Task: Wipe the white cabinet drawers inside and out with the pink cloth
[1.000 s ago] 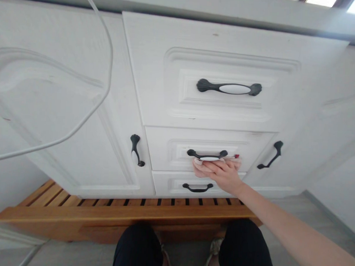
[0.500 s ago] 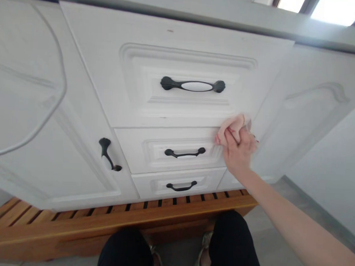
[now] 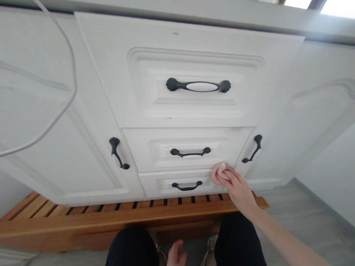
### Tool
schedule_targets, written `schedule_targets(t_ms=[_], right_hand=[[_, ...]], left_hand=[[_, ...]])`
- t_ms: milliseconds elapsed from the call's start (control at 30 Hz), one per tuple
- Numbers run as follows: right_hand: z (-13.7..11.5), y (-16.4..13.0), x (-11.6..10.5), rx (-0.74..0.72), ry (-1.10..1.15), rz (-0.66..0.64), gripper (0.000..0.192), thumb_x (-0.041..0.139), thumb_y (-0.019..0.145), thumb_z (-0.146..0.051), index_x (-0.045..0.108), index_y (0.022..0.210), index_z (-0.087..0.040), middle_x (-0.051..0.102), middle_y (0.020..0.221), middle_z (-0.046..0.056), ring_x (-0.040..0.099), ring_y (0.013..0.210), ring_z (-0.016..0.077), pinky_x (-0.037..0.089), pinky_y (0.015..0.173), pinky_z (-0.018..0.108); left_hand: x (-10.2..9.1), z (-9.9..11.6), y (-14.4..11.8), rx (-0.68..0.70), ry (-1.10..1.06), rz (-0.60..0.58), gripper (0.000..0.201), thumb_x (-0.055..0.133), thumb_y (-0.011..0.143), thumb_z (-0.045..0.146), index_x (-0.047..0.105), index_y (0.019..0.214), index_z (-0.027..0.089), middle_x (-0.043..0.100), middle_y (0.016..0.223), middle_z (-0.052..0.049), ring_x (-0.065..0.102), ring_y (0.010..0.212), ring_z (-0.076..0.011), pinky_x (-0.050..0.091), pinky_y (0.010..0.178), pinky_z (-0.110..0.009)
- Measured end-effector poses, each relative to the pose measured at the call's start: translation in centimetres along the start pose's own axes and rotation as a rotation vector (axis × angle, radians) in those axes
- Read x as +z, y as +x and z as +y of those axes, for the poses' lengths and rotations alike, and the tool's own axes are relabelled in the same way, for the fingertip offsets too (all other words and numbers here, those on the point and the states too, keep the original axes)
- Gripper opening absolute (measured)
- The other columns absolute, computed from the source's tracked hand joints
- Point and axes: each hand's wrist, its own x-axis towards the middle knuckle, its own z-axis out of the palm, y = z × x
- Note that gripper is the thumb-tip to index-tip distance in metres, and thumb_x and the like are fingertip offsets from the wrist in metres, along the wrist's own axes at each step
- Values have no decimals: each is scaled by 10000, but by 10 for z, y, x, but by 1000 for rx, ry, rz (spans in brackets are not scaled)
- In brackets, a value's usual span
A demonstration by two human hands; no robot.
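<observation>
A crumpled pink cloth [image 3: 218, 175] is clamped in the fingers of the right hand [image 3: 239, 191] and held at the right end of the seam between the middle drawer [image 3: 188, 163] and the bottom drawer [image 3: 165, 185]. At seven o'clock from it, the left hand [image 3: 176, 259] is seen between dark-trousered knees [image 3: 134, 246]; whether its fingers are apart or together cannot be told. From the cloth, the middle handle [image 3: 190, 153] is placed at ten o'clock, the top handle [image 3: 198, 86] at eleven and the right door's handle [image 3: 254, 149] at two. A slatted wooden bench [image 3: 103, 220] is stretched below, from four o'clock to eight. Well apart, at ten, a white cable [image 3: 75, 83] is looped before the left door [image 3: 34, 115].
</observation>
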Motion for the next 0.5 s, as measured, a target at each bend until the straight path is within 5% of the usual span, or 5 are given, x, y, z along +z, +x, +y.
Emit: schedule_targets(t_ms=[67, 133, 233, 367, 500], right_hand=[[-10, -5, -18, 12, 113, -11, 480, 478, 920, -52, 607, 1357, -205, 582, 1354, 117, 544, 1257, 254, 531, 1003, 412], [-26, -10, -38, 60, 148, 19, 525, 471, 909, -37, 574, 1393, -212, 573, 1374, 116, 552, 1252, 256, 518, 1012, 425], [-51, -23, -64, 138, 154, 81, 530, 482, 907, -50, 579, 1389, -249, 574, 1368, 108, 561, 1241, 276, 499, 1006, 451], [-76, -50, -79, 216, 228, 81, 515, 501, 909, -133, 584, 1399, -268, 577, 1372, 104, 600, 1186, 262, 528, 955, 395], [-97, -78, -77, 234, 320, 58, 576, 529, 850, -116, 607, 1393, -291, 601, 1377, 74, 642, 1183, 230, 552, 979, 323]], left_hand=[[-1, 24, 16, 173, 64, 66, 398, 479, 907, 115, 580, 1292, 125, 617, 1330, -197, 720, 1105, -236, 630, 945, -398], [-5, 61, 32, 453, 262, 197, 541, 440, 959, 146, 427, 1499, 162, 441, 1565, -197, 471, 1456, -298, 490, 1156, -527], [-15, 119, 53, 690, 498, 231, 596, 400, 958, 73, 387, 1541, 193, 474, 1561, -157, 445, 1466, -289, 449, 1189, -557], [-19, 163, 72, 664, 668, 87, 586, 417, 884, -7, 532, 1435, 154, 595, 1439, -125, 521, 1371, -303, 488, 1155, -516], [-12, 169, 76, 616, 737, 48, 592, 448, 848, -16, 563, 1406, 148, 594, 1439, -113, 498, 1387, -322, 496, 1147, -493]])
